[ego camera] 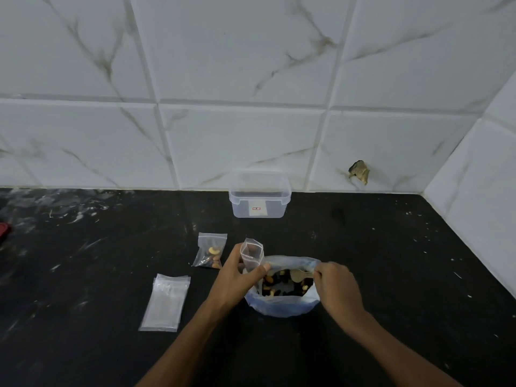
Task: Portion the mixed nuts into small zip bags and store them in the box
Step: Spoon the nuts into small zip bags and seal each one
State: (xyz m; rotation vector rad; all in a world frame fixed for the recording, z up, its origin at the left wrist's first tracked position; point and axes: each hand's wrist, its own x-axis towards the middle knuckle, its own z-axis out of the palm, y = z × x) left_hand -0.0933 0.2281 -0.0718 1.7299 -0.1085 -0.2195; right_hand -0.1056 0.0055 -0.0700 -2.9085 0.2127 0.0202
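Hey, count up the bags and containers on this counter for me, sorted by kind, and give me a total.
Large bag of mixed nuts, open: 1
Small zip bag held in the left hand: 1
Small zip bag with nuts, lying on the counter: 1
Stack of empty zip bags: 1 stack; the number of bags in it cannot be told
Clear plastic box: 1
Total: 5

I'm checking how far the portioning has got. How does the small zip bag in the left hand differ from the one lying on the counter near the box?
The held zip bag stands upright, gripped by the left hand; the filled zip bag lies flat on the black counter, untouched. The filled one shows cashews and other nuts; the held one looks nearly empty, though its lower part is hidden. Both are small and clear.
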